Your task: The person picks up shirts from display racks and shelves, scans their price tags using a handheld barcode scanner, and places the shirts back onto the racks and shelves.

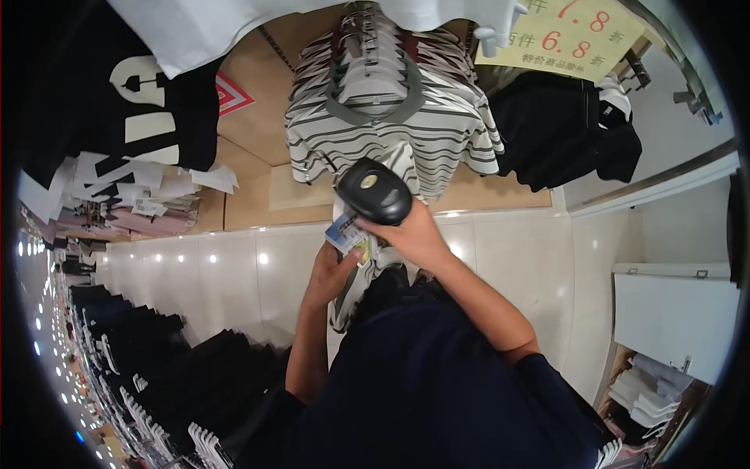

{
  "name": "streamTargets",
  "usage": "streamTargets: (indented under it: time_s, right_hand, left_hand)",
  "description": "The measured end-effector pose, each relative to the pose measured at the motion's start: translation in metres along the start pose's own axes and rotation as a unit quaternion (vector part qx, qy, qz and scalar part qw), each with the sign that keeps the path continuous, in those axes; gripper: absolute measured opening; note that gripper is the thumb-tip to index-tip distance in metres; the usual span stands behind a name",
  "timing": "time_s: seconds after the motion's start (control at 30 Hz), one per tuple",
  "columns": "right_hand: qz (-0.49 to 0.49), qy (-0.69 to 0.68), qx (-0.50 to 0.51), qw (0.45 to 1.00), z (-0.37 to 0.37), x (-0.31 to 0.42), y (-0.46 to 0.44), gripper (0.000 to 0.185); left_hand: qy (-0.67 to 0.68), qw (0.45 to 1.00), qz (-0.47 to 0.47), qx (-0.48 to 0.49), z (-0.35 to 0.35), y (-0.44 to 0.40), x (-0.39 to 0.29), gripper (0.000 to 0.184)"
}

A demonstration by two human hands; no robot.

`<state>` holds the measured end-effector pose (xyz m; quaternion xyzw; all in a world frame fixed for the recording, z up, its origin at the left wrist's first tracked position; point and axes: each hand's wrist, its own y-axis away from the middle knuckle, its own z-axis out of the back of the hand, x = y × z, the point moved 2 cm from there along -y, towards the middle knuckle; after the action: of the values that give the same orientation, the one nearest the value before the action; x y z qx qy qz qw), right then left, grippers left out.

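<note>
My right hand (416, 238) is wrapped round a black handheld barcode scanner (379, 195), whose head hides most of the grip. Just below the scanner, a blue, white and yellow hang tag (344, 234) is pinched in my left hand (331, 272). A grey-and-white striped garment (344, 306) hangs beside the left hand, close against my body; whether those fingers also hold its cloth I cannot tell. Ahead of both hands, a row of striped knit shirts (383, 144) hangs on white hangers.
A black printed T-shirt (156, 117) hangs at the left, a black garment (558, 129) at the right. Above it is a yellow discount sign (562, 39). Dark clothes on a rack (226, 367) stand lower left. A white cabinet door (664, 320) stands at the right over tiled floor (516, 266).
</note>
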<state>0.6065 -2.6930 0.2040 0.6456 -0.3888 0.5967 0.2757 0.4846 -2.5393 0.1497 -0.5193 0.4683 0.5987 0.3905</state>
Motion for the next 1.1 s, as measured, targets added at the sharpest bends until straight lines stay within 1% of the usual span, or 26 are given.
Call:
streamTargets:
  time_s: [0.03,0.13,0.2,0.23,0.27,0.3,0.33,0.4,0.43,0.53,0.63,0.67,0.73,0.83,0.93,0.97,1.07,1.1]
  right_hand:
    - [-0.015,-0.034,0.002,0.999,0.006,-0.001,0.005,0.032]
    - [-0.067,0.049,0.051,0.995,0.031,-0.009,0.032,0.030]
    - [-0.175,0.026,0.089,0.980,0.032,-0.020,0.049,0.029]
    - [-0.179,0.040,0.104,0.978,0.028,-0.018,0.056,0.028]
    - [-0.198,0.026,0.117,0.973,0.023,-0.024,0.061,0.030]
    - [-0.175,0.028,0.118,0.977,0.017,-0.025,0.063,0.031]
    - [-0.152,0.028,0.119,0.981,0.013,-0.026,0.065,0.031]
    - [-0.196,0.035,0.147,0.969,0.012,-0.021,0.064,0.026]
    - [-0.218,0.039,0.161,0.962,0.012,-0.019,0.064,0.024]
    - [-0.188,0.029,0.140,0.972,0.014,-0.026,0.066,0.029]
    - [-0.193,-0.036,0.084,0.977,0.022,-0.044,0.067,0.027]
    - [-0.201,-0.036,0.069,0.976,0.026,-0.050,0.069,0.026]
    - [-0.217,-0.037,0.038,0.975,0.038,-0.062,0.072,0.024]
    - [-0.241,-0.024,-0.001,0.970,0.053,-0.099,0.087,0.023]
    - [-0.258,-0.027,-0.025,0.965,0.056,-0.108,0.095,0.023]
    - [-0.264,-0.028,-0.032,0.964,0.056,-0.109,0.096,0.023]
    - [-0.272,0.008,-0.059,0.960,0.055,-0.104,0.097,0.025]
    - [-0.273,0.027,-0.071,0.959,0.054,-0.101,0.097,0.026]
  left_hand:
    - [0.000,1.000,-0.003,-0.020,0.001,0.000,-0.002,0.046]
    - [-0.007,0.998,-0.023,-0.062,0.008,-0.003,0.004,0.047]
    - [-0.017,0.996,-0.039,-0.078,0.006,-0.006,0.005,0.046]
    - [-0.029,0.996,-0.053,-0.073,0.006,-0.008,0.008,0.046]
    - [-0.041,0.995,-0.066,-0.066,0.006,-0.010,0.011,0.046]
    - [-0.055,0.994,-0.078,-0.059,0.006,-0.012,0.013,0.045]
    - [-0.038,0.995,-0.076,-0.054,0.005,-0.013,0.014,0.046]
    - [-0.005,0.997,-0.069,-0.043,0.002,-0.015,0.015,0.046]
    - [-0.022,0.993,-0.098,-0.056,0.002,-0.015,0.017,0.045]
    - [-0.166,0.980,-0.092,-0.059,0.019,-0.010,0.016,0.048]
    - [-0.260,0.963,-0.062,-0.030,0.045,-0.003,-0.005,0.054]
    - [-0.311,0.950,-0.007,-0.031,0.059,-0.001,-0.007,0.056]
    - [-0.408,0.906,0.105,-0.031,0.086,0.001,-0.009,0.059]
    - [-0.454,0.883,-0.005,-0.123,0.105,0.003,0.001,0.057]
    - [-0.472,0.867,0.017,-0.160,0.097,-0.008,-0.002,0.053]
    - [-0.456,0.878,0.014,-0.147,0.087,-0.014,-0.012,0.052]
    - [-0.398,0.910,-0.078,-0.084,0.072,-0.049,-0.007,0.051]
    - [-0.356,0.930,-0.082,-0.043,0.063,-0.064,-0.018,0.050]
